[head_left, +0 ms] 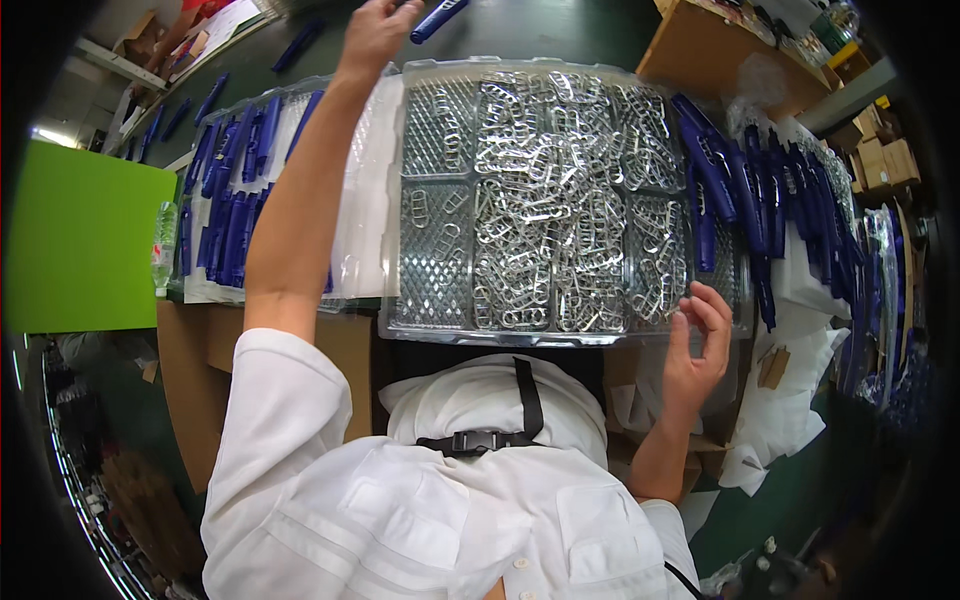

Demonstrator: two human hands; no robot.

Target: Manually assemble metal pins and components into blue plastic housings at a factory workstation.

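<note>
Sorting in progress, judging by the layout: metal clips [540, 200] heaped in a clear tray [425, 320], blue handles [225, 215] in a second clear tray to its left, more blue handles [760, 200] piled off its right edge.

Left of the clear tray: green board [85, 240], a plastic bottle [163, 245] standing by it, cardboard box [190, 350] below the handle rows.

Left hand [375, 35]: arm stretched full length up past the tray's far left corner, forearm crossing over the handle tray. Fingers curl at one blue handle [437, 18] lying just beyond the tray's far rim. Whether they are closed on it or only touching, cannot tell; the hand sits at the picture's edge.

Centre: tray compartments unevenly filled, left column nearly bare, middle and right ones thick with clips.

Right hand [698, 345]: at the tray's near right corner, elbow bent, palm turned inward, fingers loosely curled with thumb opposite them. It seems to hover at the tray's rim; anything small pinched there is not visible.

Judged step: the far handle being reached for while the right hand waits near the clips. Next move would call for a firm grip on the handle and a long draw back over the tray without knocking the clip heaps.
</note>
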